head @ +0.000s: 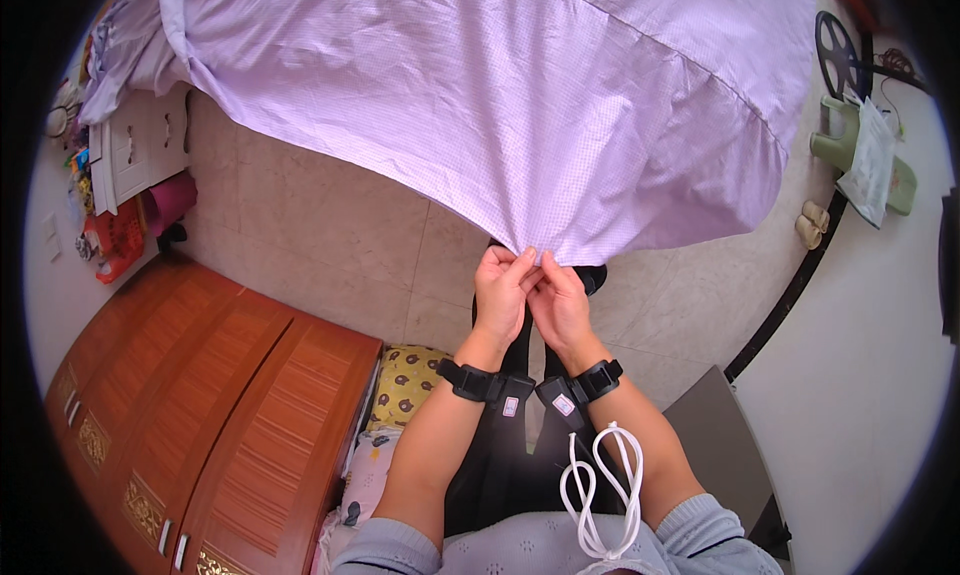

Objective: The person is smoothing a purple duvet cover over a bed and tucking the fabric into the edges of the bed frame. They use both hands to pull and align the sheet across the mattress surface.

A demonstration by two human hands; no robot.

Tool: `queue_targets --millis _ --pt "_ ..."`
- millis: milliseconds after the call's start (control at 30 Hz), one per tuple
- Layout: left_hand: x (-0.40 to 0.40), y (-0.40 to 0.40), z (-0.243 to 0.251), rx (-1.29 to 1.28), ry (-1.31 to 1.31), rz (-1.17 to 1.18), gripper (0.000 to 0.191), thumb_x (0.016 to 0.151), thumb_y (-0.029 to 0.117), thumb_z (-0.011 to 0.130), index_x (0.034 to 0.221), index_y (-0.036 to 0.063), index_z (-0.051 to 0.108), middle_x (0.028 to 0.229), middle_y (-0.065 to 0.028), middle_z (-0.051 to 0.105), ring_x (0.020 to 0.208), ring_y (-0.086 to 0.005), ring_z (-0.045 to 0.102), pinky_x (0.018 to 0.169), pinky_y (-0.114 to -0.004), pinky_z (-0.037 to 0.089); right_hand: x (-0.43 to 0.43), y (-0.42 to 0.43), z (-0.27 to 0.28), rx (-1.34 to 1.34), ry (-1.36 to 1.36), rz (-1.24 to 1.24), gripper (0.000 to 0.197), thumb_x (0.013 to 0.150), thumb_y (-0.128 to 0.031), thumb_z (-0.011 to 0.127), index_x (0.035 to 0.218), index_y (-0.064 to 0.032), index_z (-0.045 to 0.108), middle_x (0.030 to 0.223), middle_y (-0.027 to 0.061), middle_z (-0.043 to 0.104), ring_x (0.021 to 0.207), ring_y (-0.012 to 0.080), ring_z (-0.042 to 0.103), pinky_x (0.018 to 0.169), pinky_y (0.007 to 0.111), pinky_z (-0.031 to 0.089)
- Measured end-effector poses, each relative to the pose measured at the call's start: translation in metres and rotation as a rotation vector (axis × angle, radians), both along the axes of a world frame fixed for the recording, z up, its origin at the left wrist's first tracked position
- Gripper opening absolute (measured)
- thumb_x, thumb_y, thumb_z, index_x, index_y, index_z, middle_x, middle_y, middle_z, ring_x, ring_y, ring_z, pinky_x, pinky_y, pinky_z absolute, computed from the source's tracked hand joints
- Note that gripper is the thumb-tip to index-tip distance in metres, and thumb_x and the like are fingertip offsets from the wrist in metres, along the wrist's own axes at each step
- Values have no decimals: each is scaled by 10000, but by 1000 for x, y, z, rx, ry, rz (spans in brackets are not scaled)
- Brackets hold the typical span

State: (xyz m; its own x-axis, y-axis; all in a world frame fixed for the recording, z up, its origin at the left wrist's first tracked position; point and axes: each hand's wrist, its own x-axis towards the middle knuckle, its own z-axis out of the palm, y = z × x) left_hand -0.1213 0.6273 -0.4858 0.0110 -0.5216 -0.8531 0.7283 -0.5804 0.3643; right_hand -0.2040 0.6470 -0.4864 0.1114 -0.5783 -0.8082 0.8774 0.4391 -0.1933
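A large lilac checked cloth (420, 87), like a sheet or duvet cover, spreads out before me and fills the top of the view. Its near edge is gathered between my hands, and folds fan out from there. My left hand (504, 286) pinches that edge between thumb and fingers. Right beside it, my right hand (559, 297) grips the same edge, thumb on top. The two hands touch or nearly touch. A seam runs across the cloth at the upper right. What lies under the cloth is hidden.
A wooden wardrobe (202, 395) stands at the lower left, beside a yellow patterned pillow (405, 383). A white cabinet (146, 143) is at the left. Along the right wall are a green plastic stool (832, 143), small shoes (812, 224) and a black wheel (836, 53). Tiled floor (337, 222) shows between.
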Motion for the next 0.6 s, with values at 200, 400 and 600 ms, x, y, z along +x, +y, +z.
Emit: queue_targets --millis 200,400,600 --pt "19 -29 12 98 -97 -78 111 790 27 571 795 61 465 818 -81 595 748 -171 594 671 -314 514 0 -10 21 20 335 107 224 892 -132 477 922 77 553 977 125 578 896 174 559 844 286 437" --pt "63 -63 12 47 -90 37 117 785 33 581 785 85 477 822 -54 599 743 -147 590 672 -302 505 -5 -21 44 -43 412 131 256 901 -124 450 1006 97 526 1059 156 556 979 228 557 924 334 417" --pt "88 -82 21 -136 -178 125 99 807 23 564 794 72 479 819 -62 583 744 -146 578 681 -293 502 -1 -29 54 -34 342 107 245 904 -145 441 1026 49 527 1044 136 576 984 232 564 945 370 393"
